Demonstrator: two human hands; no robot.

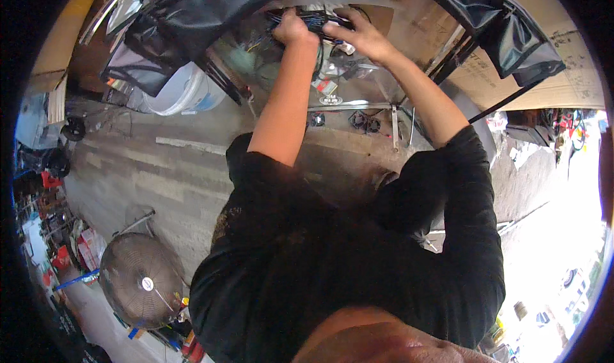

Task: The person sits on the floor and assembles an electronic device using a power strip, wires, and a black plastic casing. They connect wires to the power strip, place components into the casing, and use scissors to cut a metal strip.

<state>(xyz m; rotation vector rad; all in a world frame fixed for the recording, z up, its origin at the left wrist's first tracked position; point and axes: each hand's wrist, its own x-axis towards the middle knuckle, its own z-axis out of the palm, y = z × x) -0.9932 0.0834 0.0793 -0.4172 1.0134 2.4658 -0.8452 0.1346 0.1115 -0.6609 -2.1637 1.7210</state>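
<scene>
Both arms reach forward to a bundle of dark cables [314, 22], some strands bluish, at the top of the head view. My left hand [295, 28] is closed around its left end, fingers partly hidden by the cables. At the right end, my right hand [363, 36] curls its thumb and fingers about the bundle. Loose wires and small white and red packets [326, 86] lie just below the hands, inside a clear-sided frame with a metal front rail [358, 105]. A black cover [192, 21] is folded back around the frame.
A white bucket [185, 93] stands left of the frame. Small black fans [364, 121] sit by its front rail. Cardboard [499, 82] leans at the right. A large round fan [142, 280] stands lower left, with cluttered shelves [45, 235] beyond it.
</scene>
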